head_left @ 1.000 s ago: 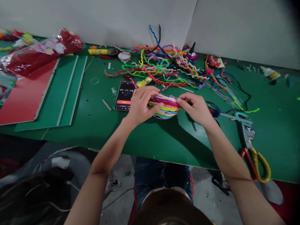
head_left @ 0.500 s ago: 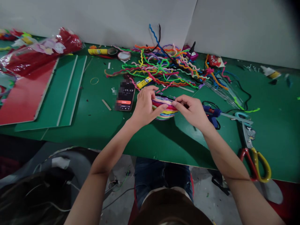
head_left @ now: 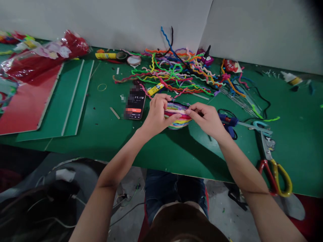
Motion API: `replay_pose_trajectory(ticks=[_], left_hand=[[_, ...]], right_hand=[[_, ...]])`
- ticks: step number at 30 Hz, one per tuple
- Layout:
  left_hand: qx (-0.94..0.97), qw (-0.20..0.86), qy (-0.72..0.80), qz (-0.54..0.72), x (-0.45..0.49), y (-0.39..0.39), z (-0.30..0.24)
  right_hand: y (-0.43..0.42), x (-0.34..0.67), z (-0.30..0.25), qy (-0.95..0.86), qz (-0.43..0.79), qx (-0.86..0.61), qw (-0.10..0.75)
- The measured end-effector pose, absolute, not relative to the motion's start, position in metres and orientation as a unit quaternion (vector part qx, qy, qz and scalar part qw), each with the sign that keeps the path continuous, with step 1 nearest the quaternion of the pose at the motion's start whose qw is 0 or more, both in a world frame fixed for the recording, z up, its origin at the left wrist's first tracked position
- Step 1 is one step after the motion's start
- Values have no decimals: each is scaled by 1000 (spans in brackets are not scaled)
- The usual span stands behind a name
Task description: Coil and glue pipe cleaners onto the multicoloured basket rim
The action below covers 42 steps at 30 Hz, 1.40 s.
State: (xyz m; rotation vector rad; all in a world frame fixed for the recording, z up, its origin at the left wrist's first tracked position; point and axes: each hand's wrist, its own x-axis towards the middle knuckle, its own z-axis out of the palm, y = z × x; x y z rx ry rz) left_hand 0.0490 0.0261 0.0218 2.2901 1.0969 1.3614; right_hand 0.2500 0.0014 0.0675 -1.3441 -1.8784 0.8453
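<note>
A small bowl-shaped piece (head_left: 178, 118) coiled from many-coloured pipe cleaners sits between my hands on the green table (head_left: 161, 148). My left hand (head_left: 158, 112) grips its left side, fingers curled over the rim. Pinching the rim from the right is my right hand (head_left: 207, 118). A loose heap of coloured pipe cleaners (head_left: 174, 72) lies just behind. A phone (head_left: 135, 102) with a running timer lies left of my left hand.
A blue glue gun (head_left: 228, 121) lies right of my right hand. Red-and-yellow scissors (head_left: 274, 164) rest at the right near the table's front edge. Green and red boards (head_left: 50, 97) and a red plastic bag (head_left: 42, 57) lie left. Tape rolls (head_left: 133, 60) stand at the back.
Both hands have closed in slightly on the coiled piece, the left sliding a little to the right along the rim. The phone's timer has advanced.
</note>
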Motion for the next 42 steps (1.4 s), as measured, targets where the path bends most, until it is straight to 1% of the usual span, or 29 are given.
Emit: replay_pose_trajectory(ticks=[8, 14, 17, 19, 25, 33, 35, 39, 42], left_hand=[[795, 106, 385, 456, 48, 24, 28], [806, 17, 393, 442, 51, 19, 32], [813, -7, 383, 438, 54, 17, 27], [817, -7, 382, 431, 55, 16, 23], [807, 37, 386, 445, 54, 18, 23], [809, 71, 380, 443, 43, 28, 24], [811, 64, 377, 443, 41, 30, 23], [806, 51, 375, 455, 37, 34, 22], [804, 43, 378, 457, 34, 38, 22]], right_hand=[[2, 250, 66, -720, 316, -514, 342], [1, 246, 68, -723, 297, -521, 343], [1, 244, 67, -719, 290, -527, 348], [1, 242, 67, -718, 295, -526, 347], [4, 246, 72, -712, 327, -514, 350], [11, 259, 69, -714, 386, -483, 329], [12, 260, 69, -738, 372, -469, 312], [14, 260, 74, -801, 299, -443, 269], [16, 258, 76, -820, 267, -439, 253]])
